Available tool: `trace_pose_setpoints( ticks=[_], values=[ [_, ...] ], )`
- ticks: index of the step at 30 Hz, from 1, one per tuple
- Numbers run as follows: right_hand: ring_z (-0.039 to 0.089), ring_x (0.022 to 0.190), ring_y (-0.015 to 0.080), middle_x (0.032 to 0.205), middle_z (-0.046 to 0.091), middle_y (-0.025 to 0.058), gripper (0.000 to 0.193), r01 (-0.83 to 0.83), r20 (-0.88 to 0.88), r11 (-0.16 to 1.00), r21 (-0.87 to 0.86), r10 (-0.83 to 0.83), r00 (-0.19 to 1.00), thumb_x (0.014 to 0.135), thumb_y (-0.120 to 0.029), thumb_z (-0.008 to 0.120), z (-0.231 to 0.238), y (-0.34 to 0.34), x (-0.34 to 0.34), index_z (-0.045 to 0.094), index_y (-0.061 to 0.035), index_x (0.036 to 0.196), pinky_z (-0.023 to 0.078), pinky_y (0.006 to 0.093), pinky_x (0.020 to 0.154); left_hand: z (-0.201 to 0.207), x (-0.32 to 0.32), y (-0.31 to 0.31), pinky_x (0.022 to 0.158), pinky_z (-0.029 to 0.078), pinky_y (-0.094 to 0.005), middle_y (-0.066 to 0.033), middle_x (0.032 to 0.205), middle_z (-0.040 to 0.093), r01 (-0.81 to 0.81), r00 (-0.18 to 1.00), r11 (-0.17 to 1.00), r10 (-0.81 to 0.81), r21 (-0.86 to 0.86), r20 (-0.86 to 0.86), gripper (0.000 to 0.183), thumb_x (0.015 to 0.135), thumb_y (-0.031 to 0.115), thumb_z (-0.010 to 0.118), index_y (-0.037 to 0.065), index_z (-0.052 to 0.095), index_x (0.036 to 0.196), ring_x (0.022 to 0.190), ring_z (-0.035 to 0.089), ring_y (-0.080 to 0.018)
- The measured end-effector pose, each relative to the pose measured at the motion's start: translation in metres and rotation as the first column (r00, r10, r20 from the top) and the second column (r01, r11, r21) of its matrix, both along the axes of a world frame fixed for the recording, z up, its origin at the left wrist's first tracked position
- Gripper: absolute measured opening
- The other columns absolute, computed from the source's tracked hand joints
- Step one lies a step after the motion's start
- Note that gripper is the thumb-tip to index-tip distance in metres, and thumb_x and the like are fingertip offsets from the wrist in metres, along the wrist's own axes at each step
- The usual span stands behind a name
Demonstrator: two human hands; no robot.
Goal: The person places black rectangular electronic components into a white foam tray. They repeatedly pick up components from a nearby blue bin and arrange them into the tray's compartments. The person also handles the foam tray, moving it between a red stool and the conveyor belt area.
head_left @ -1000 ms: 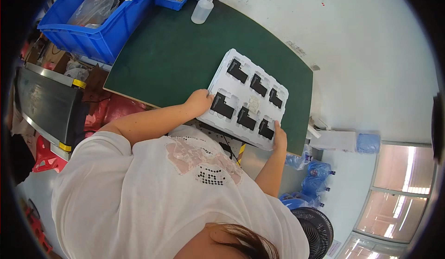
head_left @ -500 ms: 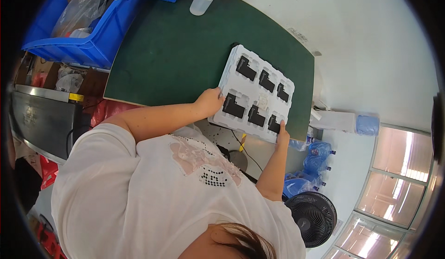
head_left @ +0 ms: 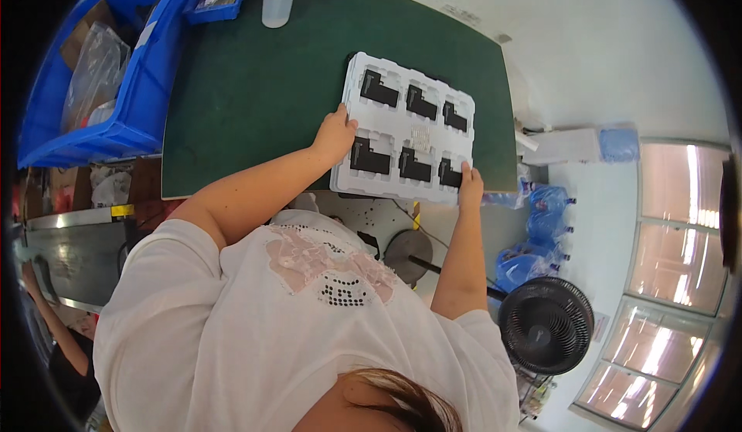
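Note:
A white moulded plastic tray (head_left: 390,125) lies at the near edge of the green table (head_left: 255,100), its near side reaching past the edge. Black L-shaped flat parts (head_left: 370,158), several of them, sit in its pockets in two rows. It looks thick, perhaps more than one tray stacked; I cannot tell. My left hand (head_left: 335,134) grips the tray's left side. My right hand (head_left: 470,185) holds the near right corner, fingertips close to a black part. A dark edge of something shows behind the tray's far side, mostly hidden.
At the left stands a big blue bin (head_left: 143,84) with plastic bags and cardboard. A small blue tray (head_left: 212,7) and a white bottle (head_left: 278,3) are at the far left. A black fan (head_left: 547,325) and blue water bottles (head_left: 549,212) stand at the right. Another person's arm (head_left: 58,320) shows far left.
The whole view has turned, so table and bin sit differently. The tray appears further left and higher in the picture, both my hands still on it. Another person's arm has come into sight.

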State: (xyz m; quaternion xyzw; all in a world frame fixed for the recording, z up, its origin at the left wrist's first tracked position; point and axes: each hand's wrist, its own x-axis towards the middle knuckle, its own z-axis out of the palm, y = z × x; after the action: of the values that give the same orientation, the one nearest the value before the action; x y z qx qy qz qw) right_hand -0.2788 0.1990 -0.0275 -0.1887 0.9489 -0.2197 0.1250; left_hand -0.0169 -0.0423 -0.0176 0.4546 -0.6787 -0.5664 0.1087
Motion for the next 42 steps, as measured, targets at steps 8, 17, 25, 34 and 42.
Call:
trace_pose_setpoints(
  ticks=[8, 17, 25, 34, 42],
  values=[
    [0.058, 0.090, 0.0205, 0.098, 0.062, 0.0130, 0.055, 0.537, 0.669, 0.766, -0.354, -0.193, 0.717, 0.081, -0.044, 0.061, 0.033, -0.006, 0.005, 0.058, 0.0039, 0.107, 0.044, 0.0320, 0.078, 0.007, -0.008, -0.001, 0.076, 0.046, -0.0350, -0.0211, 0.096, 0.059, -0.186, 0.982, 0.917, 0.181, 0.354, 0.050, 0.048, 0.085, 0.021, 0.054, -0.012, 0.042, 0.117, 0.088, 0.059, -0.0279],
    [0.054, 0.079, 0.0146, 0.085, 0.059, 0.0066, 0.038, 0.693, 0.627, 0.583, -0.424, -0.363, 0.689, 0.083, -0.032, 0.062, 0.023, 0.014, 0.094, 0.057, 0.0018, 0.101, 0.042, 0.0273, 0.066, 0.017, 0.010, -0.016, 0.070, 0.048, -0.0354, -0.0117, 0.095, 0.060, -0.189, 0.965, 0.731, 0.262, 0.655, -0.014, 0.034, 0.084, 0.019, 0.059, -0.006, 0.054, 0.106, 0.082, 0.058, -0.0195],
    [0.049, 0.065, 0.0125, 0.080, 0.057, 0.0041, 0.046, 0.401, 0.288, 0.856, -0.326, -0.313, 0.905, 0.081, -0.042, 0.061, -0.005, 0.032, 0.038, 0.058, 0.0011, 0.097, 0.037, 0.0282, 0.055, -0.017, -0.008, 0.015, 0.073, 0.045, -0.0340, -0.0075, 0.096, 0.059, -0.176, 0.934, 0.766, 0.328, 0.619, -0.140, 0.034, 0.084, 0.021, 0.060, -0.003, 0.054, 0.108, 0.083, 0.055, -0.0160],
    [0.045, 0.055, 0.0124, 0.092, 0.053, 0.0077, 0.073, 0.362, 0.331, 0.761, -0.538, -0.205, 0.921, 0.077, -0.035, 0.065, -0.018, 0.013, 0.037, 0.031, -0.0097, 0.136, 0.034, 0.0266, 0.039, -0.056, -0.009, 0.025, 0.076, 0.047, -0.0364, -0.0106, 0.095, 0.059, -0.247, 0.899, 0.845, 0.382, 0.474, -0.213, 0.040, 0.086, 0.025, 0.059, -0.007, 0.052, 0.108, 0.085, 0.057, -0.0185],
    [0.046, 0.108, 0.0365, 0.120, 0.044, 0.0255, 0.065, 0.127, -0.434, 0.970, -0.206, -0.207, 0.877, 0.079, -0.037, 0.062, -0.029, 0.000, 0.033, 0.038, -0.0102, 0.132, 0.038, 0.0491, 0.085, -0.083, -0.005, 0.037, 0.075, 0.049, -0.0328, -0.0097, 0.098, 0.060, -0.248, 0.879, 0.890, 0.373, 0.382, -0.298, 0.044, 0.086, 0.032, 0.057, -0.005, 0.053, 0.111, 0.085, 0.058, -0.0175]
  ],
)
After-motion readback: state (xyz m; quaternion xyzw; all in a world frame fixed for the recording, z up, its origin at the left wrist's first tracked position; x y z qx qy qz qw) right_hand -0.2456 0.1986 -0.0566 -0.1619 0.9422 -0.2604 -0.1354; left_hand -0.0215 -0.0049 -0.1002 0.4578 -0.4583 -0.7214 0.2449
